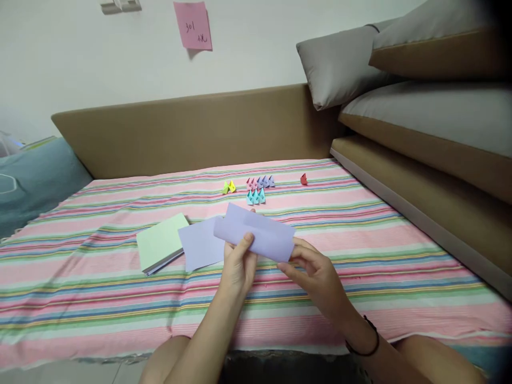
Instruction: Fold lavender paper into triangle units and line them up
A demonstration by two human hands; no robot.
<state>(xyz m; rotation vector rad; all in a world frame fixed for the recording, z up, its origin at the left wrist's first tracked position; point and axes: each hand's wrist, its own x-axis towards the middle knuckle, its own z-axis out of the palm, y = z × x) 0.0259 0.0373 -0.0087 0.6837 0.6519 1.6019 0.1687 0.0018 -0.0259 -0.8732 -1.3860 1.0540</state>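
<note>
A lavender paper sheet (256, 230), folded lengthwise, is held up over the striped cloth (360, 250). My left hand (239, 265) pinches its lower left edge, thumb on top. My right hand (318, 274) pinches its right end. Just behind lies a loose lavender sheet (199, 244) beside a stack of paper with a light green sheet (161, 241) on top. Farther back stand small folded paper pieces: yellow-green ones (229, 186), a pink, lavender and blue cluster (258, 189), and a single red one (304, 179).
The striped cloth covers a low bed-like surface with a tan backboard (192, 128). Grey and tan cushions (420, 96) are stacked at the right. A teal pillow (36, 178) lies at the left. A pink note (193, 25) is stuck on the wall.
</note>
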